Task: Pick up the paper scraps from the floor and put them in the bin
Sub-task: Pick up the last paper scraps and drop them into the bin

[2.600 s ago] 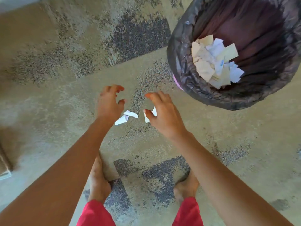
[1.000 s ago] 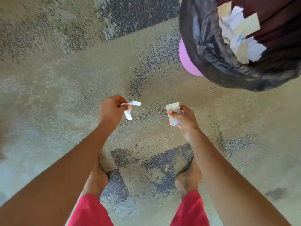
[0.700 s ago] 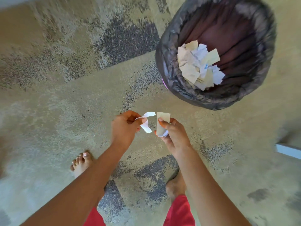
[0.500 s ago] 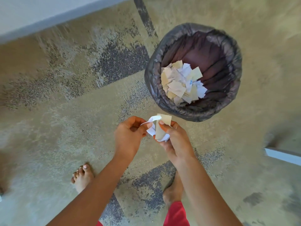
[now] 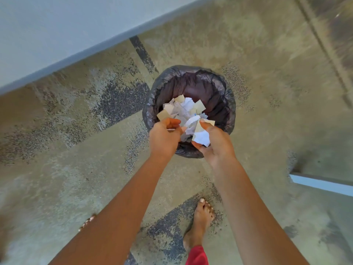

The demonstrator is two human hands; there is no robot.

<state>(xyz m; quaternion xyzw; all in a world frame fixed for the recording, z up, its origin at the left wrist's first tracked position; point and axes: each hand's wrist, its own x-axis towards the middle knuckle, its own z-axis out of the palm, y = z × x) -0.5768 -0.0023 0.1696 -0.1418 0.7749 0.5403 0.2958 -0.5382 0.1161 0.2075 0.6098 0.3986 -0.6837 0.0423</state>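
A bin with a black plastic liner (image 5: 225,96) stands on the speckled concrete floor, and several white and tan paper scraps (image 5: 183,107) lie inside it. Both my hands are over the bin's near rim. My right hand (image 5: 216,145) grips a bunch of crumpled white and tan paper scraps (image 5: 200,135). My left hand (image 5: 164,137) is curled beside it, its thumb and fingers pinching a white strip (image 5: 190,122) that hangs between the two hands. I see no loose scraps on the floor.
A pale wall (image 5: 57,25) runs along the upper left, close behind the bin. A light blue-white bar (image 5: 321,183) lies on the floor at the right. My bare right foot (image 5: 202,217) stands below the bin, and the toes of the left foot (image 5: 87,222) show beside my left arm.
Both hands picked scraps off the floor, rose with them and came together. They have moved forward from in front of the bin to over its near rim, and I have stepped closer.
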